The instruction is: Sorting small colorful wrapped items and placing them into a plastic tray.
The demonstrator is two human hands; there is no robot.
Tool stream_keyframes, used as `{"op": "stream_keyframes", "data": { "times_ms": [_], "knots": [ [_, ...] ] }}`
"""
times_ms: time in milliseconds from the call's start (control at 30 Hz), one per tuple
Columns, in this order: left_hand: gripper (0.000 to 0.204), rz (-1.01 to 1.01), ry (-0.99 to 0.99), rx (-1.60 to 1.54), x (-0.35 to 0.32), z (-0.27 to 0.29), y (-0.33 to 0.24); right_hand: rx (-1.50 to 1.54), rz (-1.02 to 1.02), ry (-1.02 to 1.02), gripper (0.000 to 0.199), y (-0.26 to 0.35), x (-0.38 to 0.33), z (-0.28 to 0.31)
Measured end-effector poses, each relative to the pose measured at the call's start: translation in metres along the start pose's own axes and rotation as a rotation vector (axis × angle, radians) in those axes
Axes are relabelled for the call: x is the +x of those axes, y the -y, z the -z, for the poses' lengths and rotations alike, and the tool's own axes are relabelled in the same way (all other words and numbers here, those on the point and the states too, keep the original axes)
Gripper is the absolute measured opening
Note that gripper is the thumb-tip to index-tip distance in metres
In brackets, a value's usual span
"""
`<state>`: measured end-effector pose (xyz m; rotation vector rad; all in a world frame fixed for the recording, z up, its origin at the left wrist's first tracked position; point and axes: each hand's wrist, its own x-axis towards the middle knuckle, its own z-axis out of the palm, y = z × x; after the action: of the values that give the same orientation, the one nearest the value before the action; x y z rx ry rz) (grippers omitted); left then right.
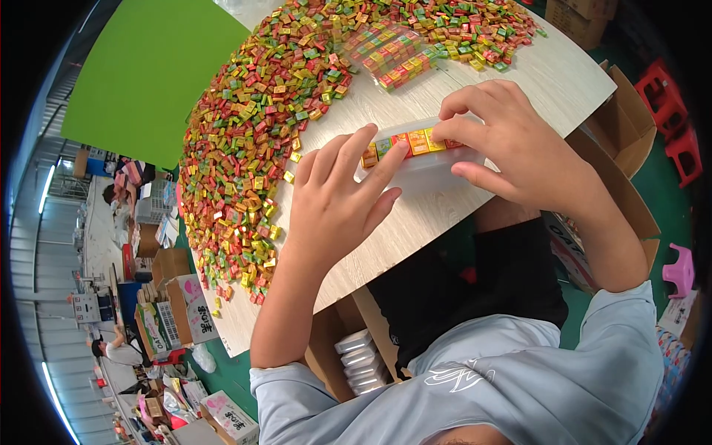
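Observation:
On the table in front of me lies a narrow clear plastic box [419,175] with a row of small wrapped sweets [417,142] in red, yellow, green and orange along it. My left hand [334,189] is at the box's left end, fingers spread, the index fingertip on the row. Over the right end is my right hand [512,141]; its index fingertip touches the sweets and its thumb stays apart, beside the box's near side. Neither hand grips a sweet that I can see. The right end of the row is partly hidden by the right hand.
A large heap of loose wrapped sweets [248,141] curves along the table's left and far sides. Clear packs filled with rows of sweets [393,55] lie beyond the box. Cardboard boxes [623,122] stand off the table's right edge. A green board [156,67] is at the far left.

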<state>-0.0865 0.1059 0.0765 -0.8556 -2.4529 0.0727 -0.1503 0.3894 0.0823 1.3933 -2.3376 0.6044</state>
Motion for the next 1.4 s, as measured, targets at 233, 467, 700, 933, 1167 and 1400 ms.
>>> {"op": "stream_keyframes", "data": {
  "times_ms": [233,467,700,933,1167,1400],
  "knots": [
    [0.043,0.041,-0.087,-0.259,0.01,-0.004,0.005,0.002,0.041,-0.043,0.033,-0.005,0.004,-0.003],
    [0.032,0.241,-0.172,-0.691,0.003,-0.042,0.007,0.175,-0.038,0.08,0.029,-0.011,0.013,0.0],
    [0.077,0.248,-0.372,-0.839,-0.02,-0.082,-0.002,0.303,-0.083,0.089,0.026,-0.013,0.012,0.004],
    [0.095,0.41,-0.227,-1.272,-0.034,-0.104,-0.004,0.426,-0.233,0.15,0.024,0.0,0.025,0.008],
    [0.096,0.445,-0.148,-1.083,-0.042,-0.11,0.001,0.418,-0.268,0.129,0.029,0.003,0.028,0.002],
    [0.096,0.411,-0.163,-1.01,-0.038,-0.108,-0.002,0.502,-0.318,0.102,0.029,0.005,0.028,-0.004]
  ]
}}
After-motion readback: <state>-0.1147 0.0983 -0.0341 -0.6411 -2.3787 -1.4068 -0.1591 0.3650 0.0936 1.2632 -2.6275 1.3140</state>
